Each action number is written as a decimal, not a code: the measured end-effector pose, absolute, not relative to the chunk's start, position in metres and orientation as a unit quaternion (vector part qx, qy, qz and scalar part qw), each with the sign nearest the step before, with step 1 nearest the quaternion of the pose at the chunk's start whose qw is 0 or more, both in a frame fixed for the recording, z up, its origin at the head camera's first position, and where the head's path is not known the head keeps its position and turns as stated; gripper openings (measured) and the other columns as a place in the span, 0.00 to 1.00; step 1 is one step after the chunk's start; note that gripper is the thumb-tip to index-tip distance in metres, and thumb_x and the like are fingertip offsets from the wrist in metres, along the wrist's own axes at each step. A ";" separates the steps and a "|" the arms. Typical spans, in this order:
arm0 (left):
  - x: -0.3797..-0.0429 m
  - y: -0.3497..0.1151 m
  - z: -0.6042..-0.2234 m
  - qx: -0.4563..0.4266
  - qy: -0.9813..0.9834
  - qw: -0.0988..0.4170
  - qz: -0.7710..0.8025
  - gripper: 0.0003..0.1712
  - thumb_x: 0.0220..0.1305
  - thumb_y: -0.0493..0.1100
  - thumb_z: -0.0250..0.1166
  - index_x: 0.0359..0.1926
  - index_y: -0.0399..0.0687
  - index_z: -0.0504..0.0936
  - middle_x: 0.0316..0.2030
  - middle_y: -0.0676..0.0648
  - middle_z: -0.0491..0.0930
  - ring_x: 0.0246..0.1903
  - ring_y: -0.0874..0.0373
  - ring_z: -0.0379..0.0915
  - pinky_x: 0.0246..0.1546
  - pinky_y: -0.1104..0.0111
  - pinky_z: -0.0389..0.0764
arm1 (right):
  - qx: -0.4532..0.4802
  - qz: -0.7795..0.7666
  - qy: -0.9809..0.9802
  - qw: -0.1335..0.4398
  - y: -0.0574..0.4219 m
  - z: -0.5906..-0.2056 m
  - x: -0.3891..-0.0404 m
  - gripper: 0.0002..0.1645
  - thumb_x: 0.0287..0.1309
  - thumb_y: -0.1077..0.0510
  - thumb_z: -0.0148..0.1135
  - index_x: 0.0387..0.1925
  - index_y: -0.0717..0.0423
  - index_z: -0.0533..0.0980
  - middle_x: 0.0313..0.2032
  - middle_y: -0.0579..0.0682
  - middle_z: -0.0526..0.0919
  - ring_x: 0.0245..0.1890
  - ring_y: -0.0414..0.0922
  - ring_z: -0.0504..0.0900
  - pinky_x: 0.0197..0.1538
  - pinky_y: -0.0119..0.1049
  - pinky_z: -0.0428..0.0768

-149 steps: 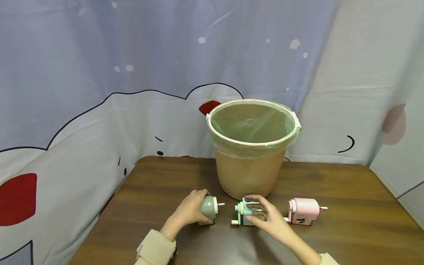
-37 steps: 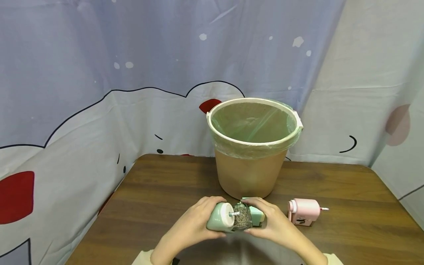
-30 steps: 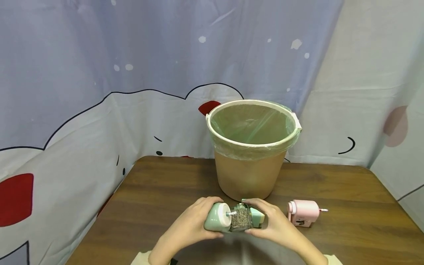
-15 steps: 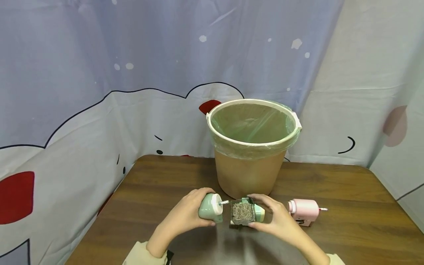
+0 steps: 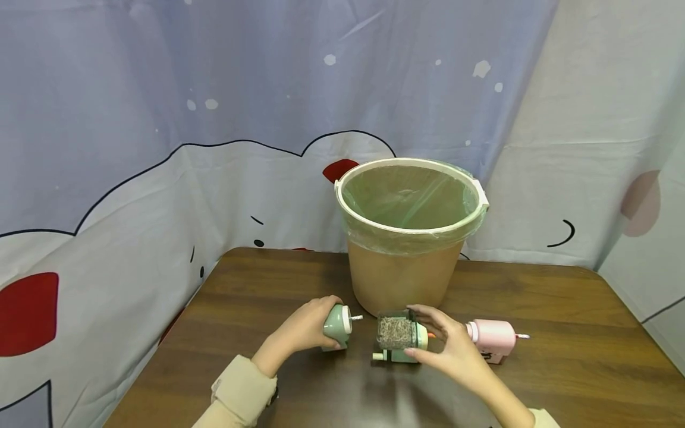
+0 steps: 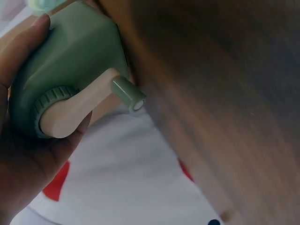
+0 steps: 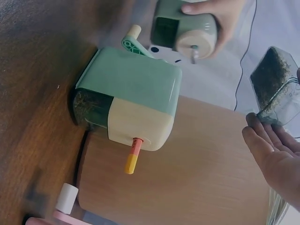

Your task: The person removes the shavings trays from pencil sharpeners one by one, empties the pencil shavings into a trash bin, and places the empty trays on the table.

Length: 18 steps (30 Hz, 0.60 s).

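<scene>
A: Step in hand? Quick.

B: Drawer's out of the dark green sharpener (image 5: 335, 324), by my read. Left hand (image 5: 301, 328) grips that body, thumb and fingers round it. Right hand (image 5: 449, 345) pinches the clear drawer (image 7: 283, 110), shavings (image 5: 396, 333) inside, fingers along one edge.

A: Where's the drawer?

B: Held up just above the mint sharpener (image 7: 131, 79) in the head view, in front of the bucket (image 5: 401, 279). The right wrist view shows the two apart.

A: Whose drawer?

B: Likely the dark green one's: dark square gap (image 7: 166, 30) in its side. Mint's looks in place.

A: Next move calls for?

B: Probably a firm, level pinch so nothing spills, plus clearance past the mint one and its pencil (image 7: 134, 156).

A: Brands, writing?

B: None readable. Pink sharpener (image 5: 493, 336) has a dark print, too small to tell. Pencil marks: illegible. No lettering I can make out on the dark green crank (image 6: 77, 108) side.
</scene>
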State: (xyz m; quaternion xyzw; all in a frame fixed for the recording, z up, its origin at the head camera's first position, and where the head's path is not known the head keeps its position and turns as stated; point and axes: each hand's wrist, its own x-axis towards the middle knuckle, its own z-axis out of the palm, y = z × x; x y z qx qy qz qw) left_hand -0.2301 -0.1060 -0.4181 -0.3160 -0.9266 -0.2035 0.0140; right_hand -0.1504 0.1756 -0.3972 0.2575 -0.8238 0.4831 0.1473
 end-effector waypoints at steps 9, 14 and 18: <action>-0.244 -0.105 -0.430 -0.321 -0.929 -0.008 -0.182 0.43 0.35 0.48 0.81 0.53 0.39 0.72 0.43 0.45 0.79 0.41 0.51 0.76 0.42 0.59 0.77 | 0.230 0.512 -0.813 0.152 0.177 -0.394 -0.149 0.35 0.44 0.65 0.72 0.57 0.62 0.70 0.53 0.62 0.78 0.51 0.26 0.74 0.53 0.25 0.76; -0.241 -0.105 -0.435 -0.317 -0.933 -0.025 -0.170 0.43 0.35 0.48 0.81 0.54 0.40 0.72 0.43 0.46 0.79 0.41 0.52 0.76 0.41 0.61 0.77 | 0.221 0.524 -0.810 0.145 0.178 -0.392 -0.148 0.35 0.45 0.64 0.71 0.58 0.62 0.70 0.54 0.62 0.77 0.52 0.26 0.74 0.55 0.21 0.73; -0.240 -0.103 -0.437 -0.314 -0.935 -0.021 -0.165 0.43 0.35 0.48 0.81 0.54 0.40 0.72 0.43 0.46 0.79 0.41 0.52 0.75 0.40 0.60 0.77 | 0.217 0.535 -0.803 0.146 0.179 -0.389 -0.149 0.36 0.45 0.65 0.71 0.58 0.63 0.69 0.54 0.63 0.77 0.51 0.26 0.74 0.54 0.20 0.72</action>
